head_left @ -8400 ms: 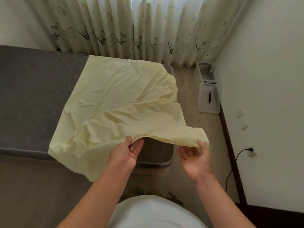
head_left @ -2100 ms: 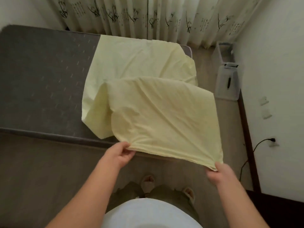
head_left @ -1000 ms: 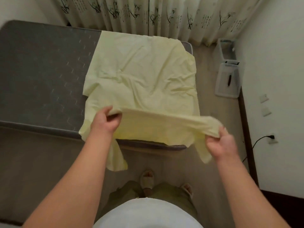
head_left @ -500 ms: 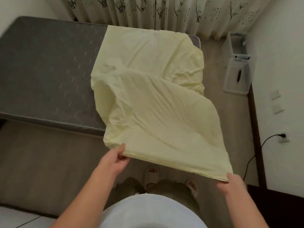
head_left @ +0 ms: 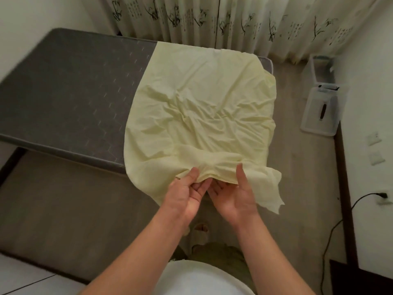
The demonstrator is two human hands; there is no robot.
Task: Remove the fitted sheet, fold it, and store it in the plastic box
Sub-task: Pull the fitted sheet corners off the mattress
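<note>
As left hand (head_left: pixel 184 195), right hand (head_left: pixel 235 195) pinch sheet (head_left: pixel 202 99), curtain (head_left: pixel 238 20) lettering blurred

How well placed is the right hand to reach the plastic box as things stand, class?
Probably not within reach. The right hand grips the edge of the fitted sheet, while the plastic box stands on the floor by the right wall. Bare floor lies between, so nothing blocks a walk over.

- Sheet (head_left: pixel 202 107) lies on the right end of the mattress (head_left: pixel 70 92), its near edge hanging off.
- Left hand (head_left: pixel 185 196) and right hand (head_left: pixel 234 196) are side by side at that edge.
- Curtain (head_left: pixel 212 18) hangs behind the mattress.
- Box (head_left: pixel 313 67) stands on the floor right of the mattress, with the lid (head_left: pixel 314 122) before it.
</note>
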